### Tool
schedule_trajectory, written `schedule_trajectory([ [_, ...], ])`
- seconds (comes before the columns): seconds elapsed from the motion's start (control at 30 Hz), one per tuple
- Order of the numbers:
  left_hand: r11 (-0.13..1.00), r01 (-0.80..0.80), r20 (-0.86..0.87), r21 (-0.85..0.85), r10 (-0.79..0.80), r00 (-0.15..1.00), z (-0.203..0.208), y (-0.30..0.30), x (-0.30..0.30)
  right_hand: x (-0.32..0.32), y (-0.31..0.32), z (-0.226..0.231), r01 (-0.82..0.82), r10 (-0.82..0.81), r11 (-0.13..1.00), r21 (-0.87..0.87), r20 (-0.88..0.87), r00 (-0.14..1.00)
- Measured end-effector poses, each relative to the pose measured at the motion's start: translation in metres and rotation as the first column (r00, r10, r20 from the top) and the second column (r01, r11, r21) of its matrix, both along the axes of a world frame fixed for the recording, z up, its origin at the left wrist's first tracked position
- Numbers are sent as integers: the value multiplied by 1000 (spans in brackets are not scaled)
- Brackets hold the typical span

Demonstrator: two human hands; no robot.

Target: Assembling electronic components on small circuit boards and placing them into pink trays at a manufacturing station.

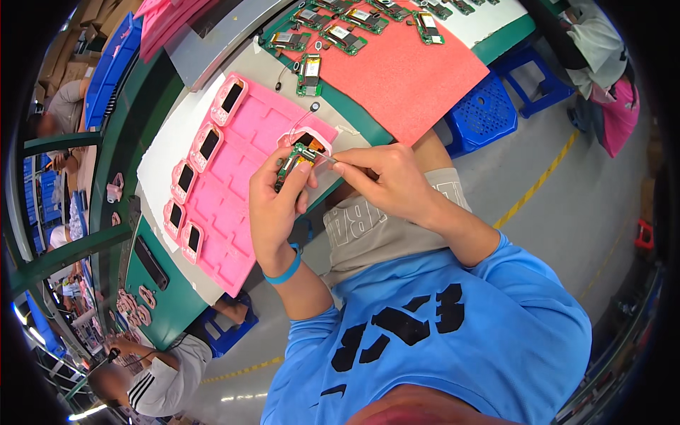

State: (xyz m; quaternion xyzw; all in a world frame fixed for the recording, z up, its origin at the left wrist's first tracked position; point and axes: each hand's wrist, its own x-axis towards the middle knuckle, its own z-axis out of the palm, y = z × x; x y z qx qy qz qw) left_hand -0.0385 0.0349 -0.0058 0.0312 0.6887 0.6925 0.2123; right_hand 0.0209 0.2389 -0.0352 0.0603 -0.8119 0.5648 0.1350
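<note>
Through the head camera I judge one unit to be partway through: the small green circuit board (287,164) is up off the worktop in my left hand (275,202), the fingers and thumb closed around it. My right hand (397,180) pinches a slim, thin-tipped tool (327,157) against the board's edge; I can't tell what the tip is doing. Just behind the board sits a pale pink casing (305,132), partly hidden.

Five pink casings with dark screens (205,146) line the left side of the pink foam tray (244,159); I can't confirm whether they are finished. Judging by the layout, the green boards with silvery packs (346,39) on and beside the red foam sheet (418,85) are left to do.

The green worktop (170,304) is partly covered in white sheeting (159,166). Around me I see blue plastic stools (485,117), a grey floor (489,188) with yellow lines, and co-workers seated nearby.
</note>
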Motion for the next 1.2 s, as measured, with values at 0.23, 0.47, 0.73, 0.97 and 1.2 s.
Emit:
schedule_trajectory([
  [0.23, 1000, -17, -11, -24, 17, 1000, 0, 0, 1, 0, 1, 4, -6, 7, 999, 42, -17, 1000],
  [0.47, 999, -12, -21, -33, 11, 1000, -1, 1, 2, -1, 1, 1, 4, -1, 998, 61, -47, 999],
  [0.73, 999, 14, -25, -45, -15, 1000, 2, 3, 3, 2, 5, 0, 3, 1, 997, 73, -48, 999],
  [0.97, 996, -15, -49, -85, 10, 999, 4, 7, 6, 3, 4, 1, 44, -25, 984, 174, -110, 994],
  [1.2, 997, -9, -31, -78, 6, 1000, 6, 6, 7, 2, 5, -4, -20, 21, 999, 26, -41, 999],
])
